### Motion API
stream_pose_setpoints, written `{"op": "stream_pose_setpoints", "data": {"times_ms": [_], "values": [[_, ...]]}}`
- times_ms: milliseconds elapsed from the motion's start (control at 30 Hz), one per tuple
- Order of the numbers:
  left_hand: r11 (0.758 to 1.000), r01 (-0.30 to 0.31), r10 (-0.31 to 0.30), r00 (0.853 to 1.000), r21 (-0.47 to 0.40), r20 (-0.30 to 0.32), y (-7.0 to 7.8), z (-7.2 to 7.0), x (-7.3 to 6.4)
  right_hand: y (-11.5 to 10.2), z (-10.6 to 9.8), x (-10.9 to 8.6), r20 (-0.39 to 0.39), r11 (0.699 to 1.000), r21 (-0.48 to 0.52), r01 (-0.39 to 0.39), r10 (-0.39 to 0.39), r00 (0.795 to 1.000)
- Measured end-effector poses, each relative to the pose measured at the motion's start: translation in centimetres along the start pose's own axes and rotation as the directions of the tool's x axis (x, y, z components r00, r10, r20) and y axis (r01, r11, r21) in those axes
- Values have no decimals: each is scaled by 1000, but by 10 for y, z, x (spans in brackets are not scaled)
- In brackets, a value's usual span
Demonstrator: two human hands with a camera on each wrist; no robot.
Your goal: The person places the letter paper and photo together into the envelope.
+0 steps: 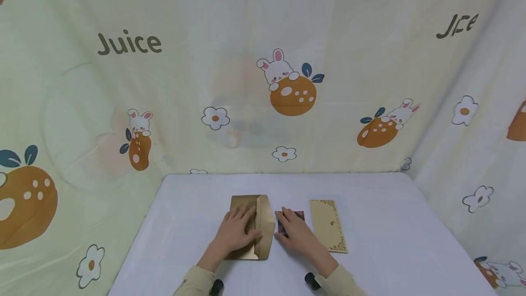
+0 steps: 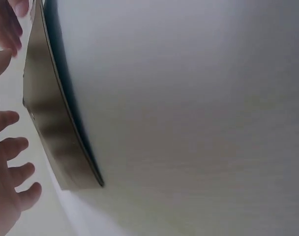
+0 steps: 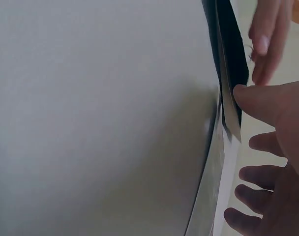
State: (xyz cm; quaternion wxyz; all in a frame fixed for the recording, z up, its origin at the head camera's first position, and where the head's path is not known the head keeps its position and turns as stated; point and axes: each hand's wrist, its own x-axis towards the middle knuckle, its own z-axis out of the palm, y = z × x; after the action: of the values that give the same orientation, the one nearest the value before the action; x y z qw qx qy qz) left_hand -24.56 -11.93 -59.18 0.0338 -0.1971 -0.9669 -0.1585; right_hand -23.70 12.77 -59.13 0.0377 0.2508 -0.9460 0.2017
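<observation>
A gold envelope lies on the table with its flap spread to the right. My left hand rests on the envelope's body, fingers extended and thumb out toward the flap's fold. Just right of the flap, my right hand lies over a small dark reddish patterned card, which it partly hides. In the right wrist view, the fingers of this hand are spread apart. Low in the left wrist view, the left hand's fingers show beside the envelope's edge.
A long pale gold card with an ornate border lies right of my right hand. The white table extends to both sides. Behind it hangs a printed curtain with rabbits, oranges and flowers.
</observation>
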Motion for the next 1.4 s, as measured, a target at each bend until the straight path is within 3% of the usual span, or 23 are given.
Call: {"op": "stream_pose_setpoints", "data": {"times_ms": [233, 500, 667, 800, 900, 1067, 1167, 1267, 1400], "values": [[1000, -20, 19, 996, 19, 84, 10, 3, 8, -10, 10, 9, 35, 999, -28, 35, -34, 999], [993, -62, 51, 992, 98, 111, 12, 12, 8, -17, 16, 11, 82, 995, -97, 34, -26, 996], [989, -50, 33, 992, 138, 122, 10, 9, 7, -18, 14, 12, 111, 994, -106, 23, -11, 994], [994, -40, 25, 988, 97, 151, 5, -1, 10, -18, 16, 14, 114, 994, -105, 18, -6, 993], [997, -47, 32, 975, 64, 220, 0, -16, 13, -19, 16, 16, 113, 995, -99, 16, -5, 994], [997, -70, 59, 927, 17, 370, -10, -39, 15, -21, 16, 18, 113, 996, -85, 23, -13, 993], [995, -103, 91, 905, 7, 417, -17, -44, 17, -21, 17, 19, 120, 996, -85, 27, -17, 993], [989, -148, 130, 902, 10, 412, -22, -43, 19, -21, 16, 19, 125, 995, -96, 25, -13, 992], [983, -180, 157, 910, 25, 385, -21, -40, 22, -19, 14, 18, 127, 995, -96, 19, -6, 992]]}}
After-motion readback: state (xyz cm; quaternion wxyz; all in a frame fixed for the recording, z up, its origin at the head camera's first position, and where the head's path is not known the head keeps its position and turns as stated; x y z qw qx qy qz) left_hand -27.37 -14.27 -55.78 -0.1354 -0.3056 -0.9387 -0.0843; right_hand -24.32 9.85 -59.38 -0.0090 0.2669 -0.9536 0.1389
